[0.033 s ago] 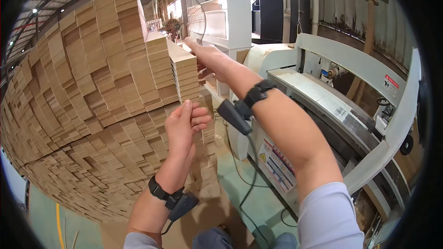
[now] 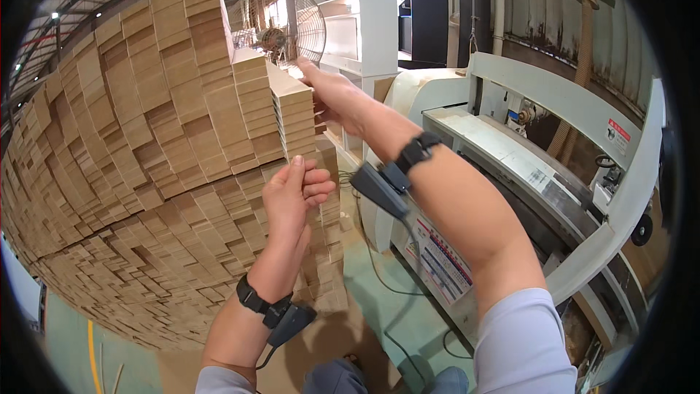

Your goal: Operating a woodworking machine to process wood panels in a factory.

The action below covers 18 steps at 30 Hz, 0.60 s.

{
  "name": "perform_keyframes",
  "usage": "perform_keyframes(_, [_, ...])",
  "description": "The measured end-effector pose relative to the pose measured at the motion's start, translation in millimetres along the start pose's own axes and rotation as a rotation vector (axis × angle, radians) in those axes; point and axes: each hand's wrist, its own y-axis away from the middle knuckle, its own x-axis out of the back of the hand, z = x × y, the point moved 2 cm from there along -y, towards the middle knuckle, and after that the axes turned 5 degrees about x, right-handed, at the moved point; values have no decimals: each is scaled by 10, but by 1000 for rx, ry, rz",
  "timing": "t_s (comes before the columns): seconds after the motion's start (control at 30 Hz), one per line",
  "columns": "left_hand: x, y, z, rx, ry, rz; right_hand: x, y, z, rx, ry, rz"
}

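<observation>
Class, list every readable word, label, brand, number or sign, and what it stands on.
Red-and-white label on the machine's pale frame: too small to read.
White panel with red and blue rows, low on its side: too small to read.
Stacked boards: no lettering made out.
No text is clearly legible.

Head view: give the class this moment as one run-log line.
left hand: fingers curled, thumb up, near board stack | right hand: beside stack's end column, grip unclear | white machine: at right

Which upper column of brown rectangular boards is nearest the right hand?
The rightmost upper column of brown rectangular boards: the right hand is beside it; other columns stand farther left.
</observation>
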Motion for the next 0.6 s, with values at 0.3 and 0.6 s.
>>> perform_keyframes(0.3, [36,-90,12,172,173,10,-349,146,267,209,-293,19])
perform_keyframes(0.6, [480,1129,-901,540,539,87,-322,178,304,247,-234,16])
